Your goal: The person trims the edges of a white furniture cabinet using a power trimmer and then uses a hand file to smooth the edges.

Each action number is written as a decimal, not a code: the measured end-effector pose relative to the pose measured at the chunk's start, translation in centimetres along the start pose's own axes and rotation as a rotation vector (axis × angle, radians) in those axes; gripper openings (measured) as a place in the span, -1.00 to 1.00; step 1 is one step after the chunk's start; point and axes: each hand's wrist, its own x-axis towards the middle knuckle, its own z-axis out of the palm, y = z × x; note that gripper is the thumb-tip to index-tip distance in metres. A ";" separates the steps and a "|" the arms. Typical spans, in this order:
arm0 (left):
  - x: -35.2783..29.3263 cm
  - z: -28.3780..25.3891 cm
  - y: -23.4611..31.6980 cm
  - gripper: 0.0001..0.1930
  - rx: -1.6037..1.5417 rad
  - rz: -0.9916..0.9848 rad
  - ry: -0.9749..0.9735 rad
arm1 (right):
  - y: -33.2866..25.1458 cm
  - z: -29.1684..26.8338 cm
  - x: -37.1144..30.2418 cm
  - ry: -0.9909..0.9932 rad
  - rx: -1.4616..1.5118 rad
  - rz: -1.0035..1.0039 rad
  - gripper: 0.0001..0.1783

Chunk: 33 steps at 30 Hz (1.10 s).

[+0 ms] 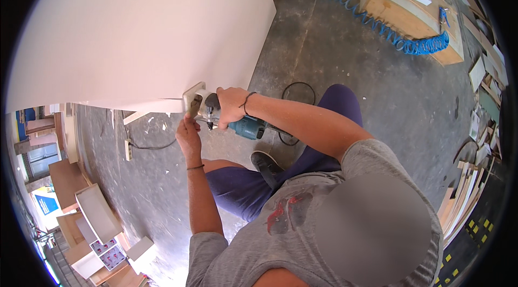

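Observation:
A teal and black router (249,127) lies on its side, its pale base plate (190,93) against the lower edge of a large white panel (156,28). My right hand (232,104) is wrapped round the router's black handle, close to the base. From below, my left hand (188,135) grips the base side of the same tool with its fingertips, beside a brownish part. The cutter end is hidden by the base and my fingers. A thin, pale strip runs along the panel edge just left of the base.
A black cord (298,84) loops on the concrete floor beside my leg. Left of me lies a power strip (128,150). A coiled blue air hose (423,45) hangs by a wooden workbench (415,25) at far right. Boards and drawers (100,213) are stacked at the lower left.

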 end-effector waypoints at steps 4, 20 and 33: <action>-0.2 0.5 -0.4 -0.47 0.010 -0.011 -0.002 | 1.0 0.9 0.9 0.027 0.001 -0.033 -0.01; -1.1 4.1 -2.6 -0.45 0.076 -0.101 -0.013 | 4.4 2.7 1.9 -0.016 -0.050 0.025 0.05; -0.5 6.0 -5.7 -0.38 0.193 -0.083 -0.093 | 6.0 4.0 3.5 -0.013 -0.042 0.018 0.04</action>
